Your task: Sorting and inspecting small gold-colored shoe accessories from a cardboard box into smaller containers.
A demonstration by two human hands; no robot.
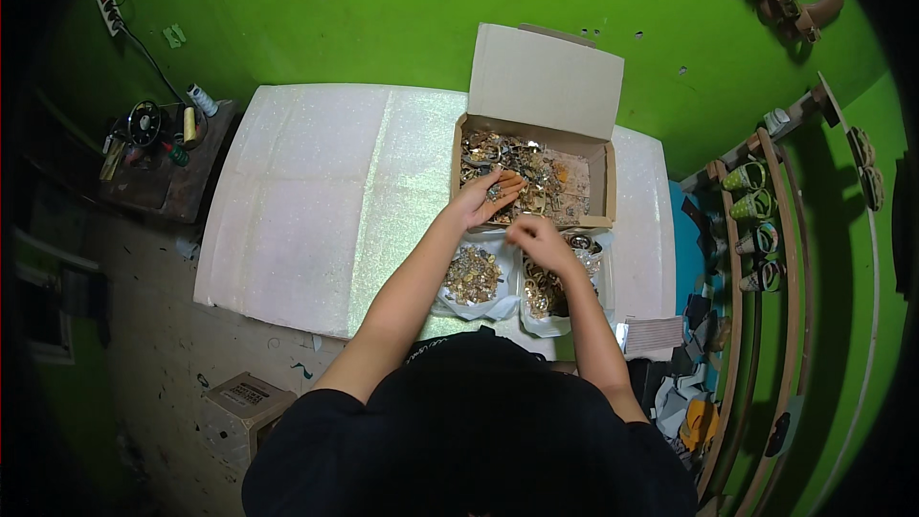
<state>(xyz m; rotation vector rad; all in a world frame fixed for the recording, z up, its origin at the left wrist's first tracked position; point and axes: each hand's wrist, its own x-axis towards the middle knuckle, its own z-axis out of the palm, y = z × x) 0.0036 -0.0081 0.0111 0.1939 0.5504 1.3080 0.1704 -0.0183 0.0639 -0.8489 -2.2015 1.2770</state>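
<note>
One brown cardboard box (610,187) stands with its stiff, smooth lid (546,77) raised at 12 o'clock. Inside it, shiny gold and silver metal pieces (498,148) make a jagged heap, thickest toward 10 o'clock. The left hand (486,201), over the box at 8 o'clock from its middle, is palm up with fingers stretched out, bearing one small cluster of glinting bits (493,191), too tiny to count. At 4 o'clock from it, the right hand (539,241) bends its fingers inward; blur keeps me from telling whether they pinch anything. Toward the box's 6 o'clock sit two heaps in crinkled white plastic: the left plastic liner (455,308) holds a mound of fine silvery-gold bits, while the right plastic liner (546,327) holds larger gold, partly rounded pieces. All rest on one shimmering white tabletop (297,182). At 3 o'clock from the box, four strappy shoes (751,205) form a column.
</note>
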